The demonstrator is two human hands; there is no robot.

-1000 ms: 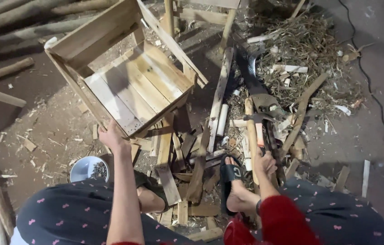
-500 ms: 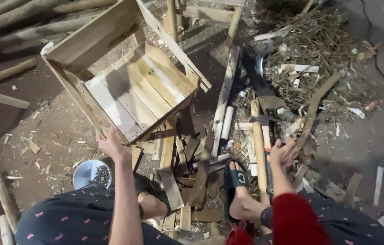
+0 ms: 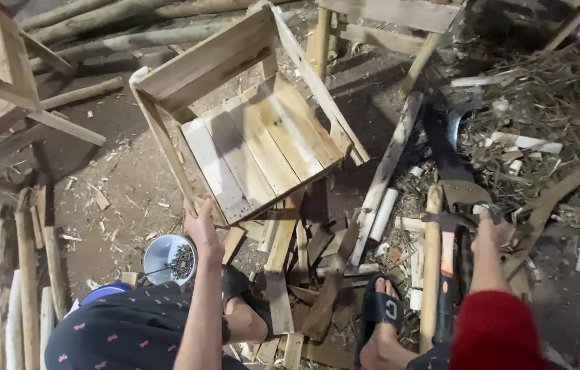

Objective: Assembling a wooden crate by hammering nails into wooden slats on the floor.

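- Nearest, the left hand (image 3: pixel 202 229) has its fingers curled onto the front corner of the wooden chair (image 3: pixel 249 137), thumb side against the bottom of the front leg. That corner sits right at the fingertips; the rest of the chair stretches away beyond them.
- Across from it, the right hand (image 3: pixel 492 236) rests with fingers folded down over the head of a hammer (image 3: pixel 449 223), which lies among scraps just past a thick wooden handle (image 3: pixel 431 267). Whether the fingers truly grip the hammer or only press on it, I cannot tell.
- Below and to the outside of the left fingers stands a small white bowl (image 3: pixel 166 259), near but not touching them. It holds a dark heap of what look like nails, filling one side only.
- Between the two hands lie loose offcuts (image 3: pixel 283 274) and two sandalled feet.
- Beyond the left fingers, the chair lies tilted on its back. It looks stiff and fairly heavy, made of nailed planks, rough and likely splintery rather than slippery. The leg or the seat rail by the fingers gives the firmest hold; the slats look thinner.
- Farthest out, beyond the right fingers, lie a curved blade (image 3: pixel 461 116) and a pile of shavings (image 3: pixel 550 116).
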